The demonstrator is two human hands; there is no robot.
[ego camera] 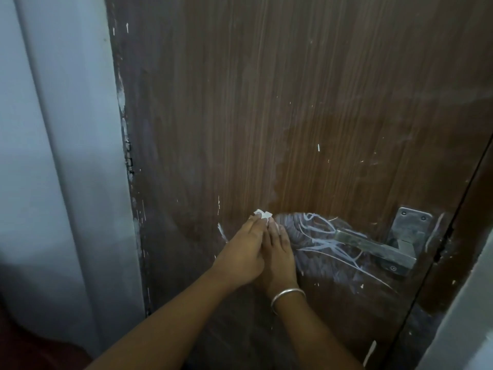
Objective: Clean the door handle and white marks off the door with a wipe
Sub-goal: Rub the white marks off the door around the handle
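Overlapping left hand and right hand half-hiding wipe

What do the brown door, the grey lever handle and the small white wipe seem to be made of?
The brown door looks like wood or wood-grain laminate, matt: straight vertical grain lines. The grey lever handle seems brushed metal, with a dull sheen. The small white wipe looks like crumpled tissue or thin cloth; I cannot tell which.
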